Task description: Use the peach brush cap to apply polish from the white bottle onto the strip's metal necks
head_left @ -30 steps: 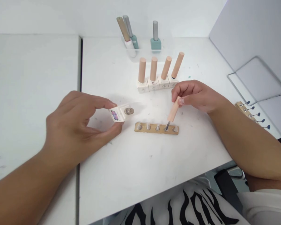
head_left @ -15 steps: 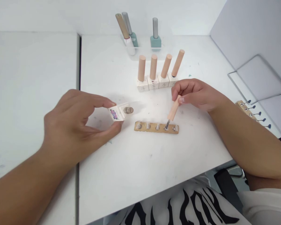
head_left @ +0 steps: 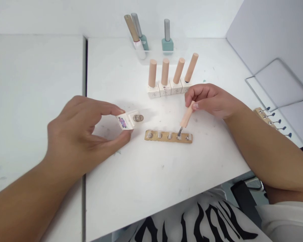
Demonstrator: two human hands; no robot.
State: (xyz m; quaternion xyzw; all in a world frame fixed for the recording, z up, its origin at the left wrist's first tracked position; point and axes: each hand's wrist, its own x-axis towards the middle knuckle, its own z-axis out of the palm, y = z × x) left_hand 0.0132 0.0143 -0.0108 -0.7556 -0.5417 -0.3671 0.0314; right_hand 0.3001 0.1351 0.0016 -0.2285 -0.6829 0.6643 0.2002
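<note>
Between thumb and forefinger, my left hand holds a white square bottle tilted on its side, its uncapped neck pointing right. My right hand pinches a peach brush cap with the bristles downward. The brush tip is at the fourth clear piece from the left on a wooden strip; whether it touches is too small to tell. Several clear pieces stand in a row along this strip, which lies on the white table between my hands.
Several peach-capped bottles stand in a row behind the strip. Farther back, a clear tray holds teal bottles and a white one. A wire stand and another strip with dark-tipped pieces are at the right.
The brush in my right hand has shifted very slightly left and up over the same clear piece. My left hand and its bottle are nearly still.
</note>
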